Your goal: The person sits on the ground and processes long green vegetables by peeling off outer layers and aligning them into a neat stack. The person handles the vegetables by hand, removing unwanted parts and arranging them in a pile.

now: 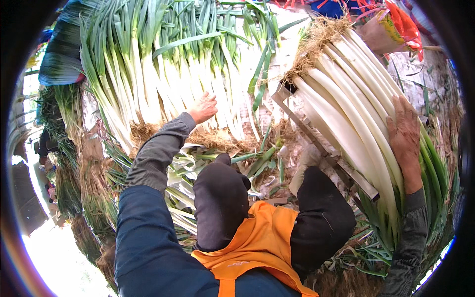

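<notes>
On the right, a thick bundle of long white leeks [356,100] lies across a metal frame [308,130], its roots at the top and green leaves toward the lower right. My right hand [403,135] rests flat over the stalks near their green end. A wide row of leeks [144,74] is spread on the ground at the upper left, leaves away from me and roots nearer. My left hand [203,108] is over the white stalks of this row, fingers partly curled; whether it touches or grips a stalk is unclear.
Loose leaves and peelings [259,159] litter the ground around my legs. More leeks [70,148] are piled along the left. A blue striped cover [61,55] lies at the upper left. At the upper right are a cardboard piece [378,33] and red plastic [404,26].
</notes>
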`<move>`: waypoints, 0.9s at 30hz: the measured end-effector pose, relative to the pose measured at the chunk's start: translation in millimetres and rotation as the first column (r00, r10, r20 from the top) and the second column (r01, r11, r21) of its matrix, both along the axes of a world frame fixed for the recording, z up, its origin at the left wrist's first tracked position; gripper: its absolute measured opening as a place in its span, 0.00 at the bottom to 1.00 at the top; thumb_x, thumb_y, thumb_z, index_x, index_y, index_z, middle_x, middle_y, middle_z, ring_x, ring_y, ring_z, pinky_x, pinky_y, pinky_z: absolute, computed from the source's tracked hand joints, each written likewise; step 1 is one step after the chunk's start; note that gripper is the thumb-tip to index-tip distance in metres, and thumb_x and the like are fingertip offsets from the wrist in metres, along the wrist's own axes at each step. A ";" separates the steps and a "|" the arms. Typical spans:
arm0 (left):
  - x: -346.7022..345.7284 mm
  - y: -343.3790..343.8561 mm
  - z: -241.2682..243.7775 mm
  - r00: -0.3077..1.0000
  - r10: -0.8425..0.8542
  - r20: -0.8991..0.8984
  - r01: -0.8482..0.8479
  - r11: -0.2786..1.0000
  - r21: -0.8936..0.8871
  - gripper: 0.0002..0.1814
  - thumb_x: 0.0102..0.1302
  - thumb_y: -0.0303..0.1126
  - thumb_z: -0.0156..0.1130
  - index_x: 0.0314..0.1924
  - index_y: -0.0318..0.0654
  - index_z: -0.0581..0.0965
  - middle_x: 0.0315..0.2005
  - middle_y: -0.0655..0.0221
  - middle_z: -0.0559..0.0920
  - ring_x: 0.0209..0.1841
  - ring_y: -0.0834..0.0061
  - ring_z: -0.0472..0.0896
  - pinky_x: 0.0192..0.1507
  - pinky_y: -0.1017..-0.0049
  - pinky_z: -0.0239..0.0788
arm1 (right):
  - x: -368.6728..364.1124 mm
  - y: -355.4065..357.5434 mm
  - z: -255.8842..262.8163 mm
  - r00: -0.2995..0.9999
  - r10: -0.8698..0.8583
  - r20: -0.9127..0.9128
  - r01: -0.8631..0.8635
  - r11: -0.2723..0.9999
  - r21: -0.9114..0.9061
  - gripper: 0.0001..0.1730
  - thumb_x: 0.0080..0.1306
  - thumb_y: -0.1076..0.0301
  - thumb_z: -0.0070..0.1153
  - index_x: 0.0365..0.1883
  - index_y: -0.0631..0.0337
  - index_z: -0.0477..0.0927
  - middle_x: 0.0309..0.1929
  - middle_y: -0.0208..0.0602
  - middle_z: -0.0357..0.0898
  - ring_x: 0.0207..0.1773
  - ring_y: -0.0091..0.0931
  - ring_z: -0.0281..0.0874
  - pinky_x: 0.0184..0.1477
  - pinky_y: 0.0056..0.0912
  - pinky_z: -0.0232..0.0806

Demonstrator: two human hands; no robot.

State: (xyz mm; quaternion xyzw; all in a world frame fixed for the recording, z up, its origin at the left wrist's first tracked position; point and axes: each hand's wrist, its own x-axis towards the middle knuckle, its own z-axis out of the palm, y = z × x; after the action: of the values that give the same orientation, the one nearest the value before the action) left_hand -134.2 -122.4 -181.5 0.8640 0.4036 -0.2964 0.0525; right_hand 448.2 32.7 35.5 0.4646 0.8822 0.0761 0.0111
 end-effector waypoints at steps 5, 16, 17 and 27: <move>-7.0 16.1 85.8 0.982 0.033 0.183 -0.059 0.989 0.134 0.05 0.61 0.30 0.62 0.38 0.45 0.81 0.40 0.69 0.82 0.57 0.66 0.77 0.64 0.61 0.64 | -5.0 -1.3 0.3 1.000 -0.025 -0.007 0.025 1.000 0.017 0.31 0.71 0.59 0.56 0.72 0.55 0.68 0.70 0.47 0.68 0.71 0.44 0.64 0.72 0.49 0.57; -6.6 -5.2 337.1 0.395 0.235 0.888 -0.612 0.788 0.064 0.10 0.70 0.34 0.66 0.49 0.45 0.83 0.53 0.65 0.84 0.52 0.69 0.84 0.54 0.67 0.81 | -0.3 4.8 -6.2 0.997 -0.079 0.001 0.079 0.997 0.008 0.31 0.72 0.49 0.53 0.69 0.54 0.71 0.68 0.48 0.71 0.68 0.46 0.70 0.69 0.54 0.61; -26.1 -0.5 358.8 0.135 -0.006 0.991 -0.508 0.858 0.074 0.11 0.70 0.35 0.66 0.50 0.43 0.83 0.52 0.64 0.85 0.53 0.68 0.84 0.54 0.67 0.81 | -3.6 7.7 -3.6 0.996 -0.085 0.005 0.085 0.996 -0.035 0.32 0.73 0.48 0.52 0.69 0.56 0.70 0.67 0.51 0.71 0.67 0.45 0.70 0.69 0.54 0.61; 36.1 -63.9 644.2 -0.222 -0.501 0.836 -0.773 0.614 0.163 0.19 0.76 0.39 0.61 0.56 0.32 0.74 0.37 0.66 0.84 0.32 0.79 0.82 0.26 0.83 0.71 | -213.2 -99.7 147.7 0.634 0.327 -0.701 -0.384 0.920 0.083 0.38 0.71 0.53 0.59 0.72 0.66 0.64 0.69 0.58 0.67 0.73 0.48 0.64 0.73 0.49 0.58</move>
State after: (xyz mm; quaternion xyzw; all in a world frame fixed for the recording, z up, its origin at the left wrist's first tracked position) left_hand -98.1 -186.3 462.7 0.5932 0.3964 0.7004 0.0193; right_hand 235.0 -67.0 183.2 0.2744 0.8952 -0.1383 -0.3228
